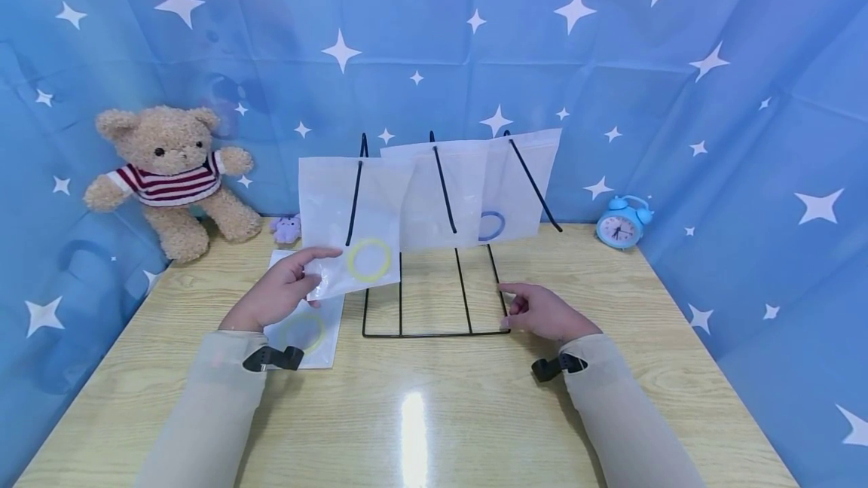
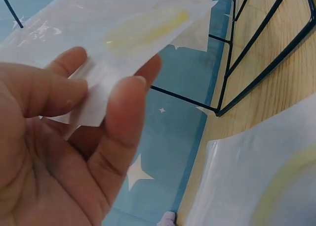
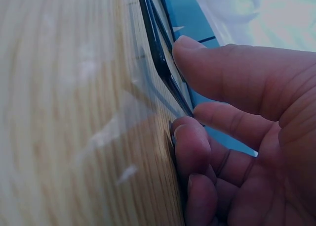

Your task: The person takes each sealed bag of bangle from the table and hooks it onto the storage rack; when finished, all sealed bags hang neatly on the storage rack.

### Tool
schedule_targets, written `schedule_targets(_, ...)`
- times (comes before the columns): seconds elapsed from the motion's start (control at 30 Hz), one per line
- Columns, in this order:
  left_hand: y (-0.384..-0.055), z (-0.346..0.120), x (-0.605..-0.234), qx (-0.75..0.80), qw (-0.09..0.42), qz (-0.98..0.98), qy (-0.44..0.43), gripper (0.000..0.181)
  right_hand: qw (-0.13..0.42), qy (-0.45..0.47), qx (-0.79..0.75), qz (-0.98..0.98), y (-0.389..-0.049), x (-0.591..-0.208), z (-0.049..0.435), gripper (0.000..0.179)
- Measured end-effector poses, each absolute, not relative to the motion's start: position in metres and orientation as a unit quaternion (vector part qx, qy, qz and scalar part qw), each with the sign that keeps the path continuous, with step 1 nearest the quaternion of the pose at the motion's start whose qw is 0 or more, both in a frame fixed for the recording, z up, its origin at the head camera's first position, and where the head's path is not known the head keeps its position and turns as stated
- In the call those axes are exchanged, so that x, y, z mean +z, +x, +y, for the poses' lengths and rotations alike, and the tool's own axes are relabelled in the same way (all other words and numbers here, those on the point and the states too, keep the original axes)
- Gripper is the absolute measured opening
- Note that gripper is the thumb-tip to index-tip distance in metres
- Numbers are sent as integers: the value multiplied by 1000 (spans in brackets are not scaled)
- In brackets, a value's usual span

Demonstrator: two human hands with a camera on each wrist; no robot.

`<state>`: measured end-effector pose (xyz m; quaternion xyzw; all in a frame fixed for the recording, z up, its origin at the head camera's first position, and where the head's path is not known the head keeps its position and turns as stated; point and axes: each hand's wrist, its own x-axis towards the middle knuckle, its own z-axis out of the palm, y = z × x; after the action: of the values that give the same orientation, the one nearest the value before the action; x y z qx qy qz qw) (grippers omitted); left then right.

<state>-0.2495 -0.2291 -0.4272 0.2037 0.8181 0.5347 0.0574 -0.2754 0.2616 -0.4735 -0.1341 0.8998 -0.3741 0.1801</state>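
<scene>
A black wire rack stands on the table with three slanting prongs. From the left prong hangs a white translucent bag showing a yellow ring. My left hand pinches this bag's lower left corner, fingers on both faces in the left wrist view. A plain-looking bag hangs at the middle prong, partly behind the first. On the right prong is a bag with a blue ring. My right hand grips the rack's base at its front right corner, thumb and index finger at the wire.
Under my left hand, another bag with a yellow ring lies flat on the wooden table. A teddy bear and a small purple toy sit at the back left. A blue alarm clock stands at the back right, before a starry curtain.
</scene>
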Motion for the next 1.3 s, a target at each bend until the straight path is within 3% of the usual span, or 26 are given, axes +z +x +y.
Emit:
schedule_targets(0.27, -253, -227, -431, 534, -4, 830, 160, 56, 177, -136, -371, 902, -274, -473, 261, 79)
schedule_targets(0.73, -256, -226, -437, 559, -14, 816, 147, 60, 173, -132, -370, 903, -273, -471, 260, 77)
schedule_targets(0.97, -259, -237, -444, 540, -38, 830, 133, 47, 175, -133, -372, 902, -273, -471, 260, 77)
schedule_targets(1.3, -262, -259, -448, 553, -29, 829, 75, 35, 176, -136, -379, 898, -274, -473, 262, 77)
